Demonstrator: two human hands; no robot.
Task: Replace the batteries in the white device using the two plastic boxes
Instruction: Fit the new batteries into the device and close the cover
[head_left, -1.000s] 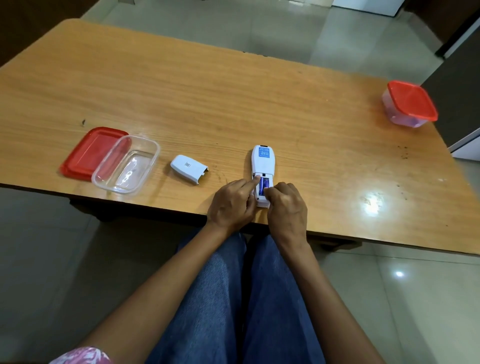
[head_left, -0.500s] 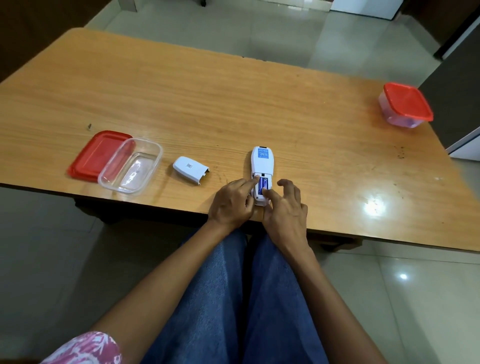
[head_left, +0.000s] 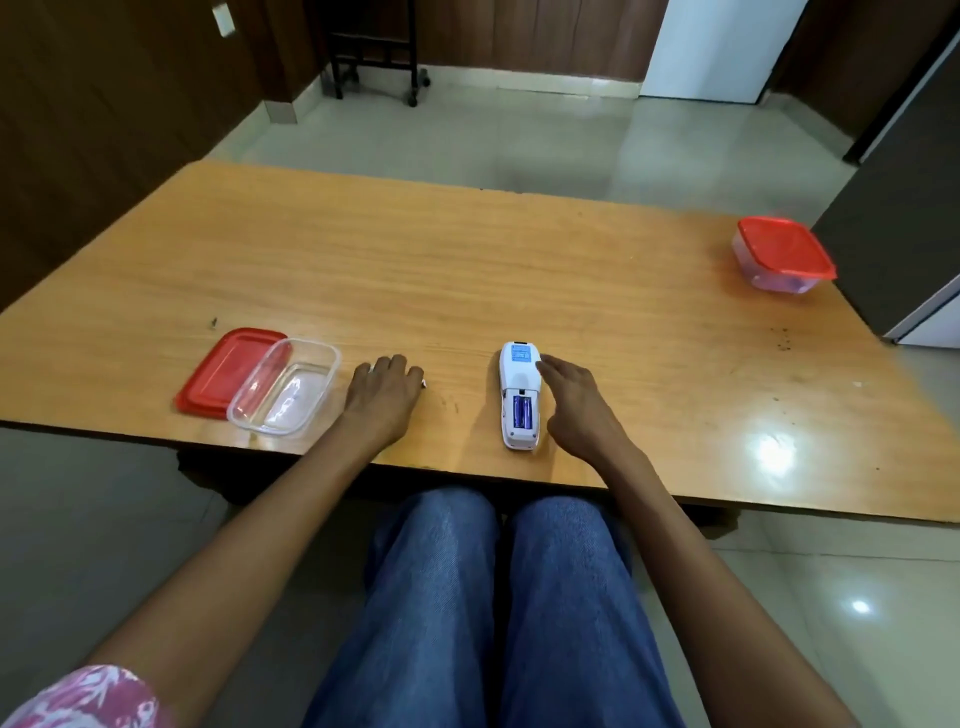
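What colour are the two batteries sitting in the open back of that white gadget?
The batteries are blue-violet; the head view, the only one, shows them clearly.

Orange-tan wood grain covers the surface (head_left: 467, 270). The white device (head_left: 521, 375) bears a pale blue label (head_left: 519, 354) and two violet-blue batteries (head_left: 522, 413). At left lie a red lid (head_left: 228, 371) and a clear box (head_left: 332, 359). At upper right stands a red-lidded box (head_left: 782, 252). Below are blue jeans (head_left: 493, 597) and a sleeve (head_left: 88, 696) patterned pink and white.

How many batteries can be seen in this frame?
2 batteries, side by side in the device's open compartment. The shut box at far right may hide more.
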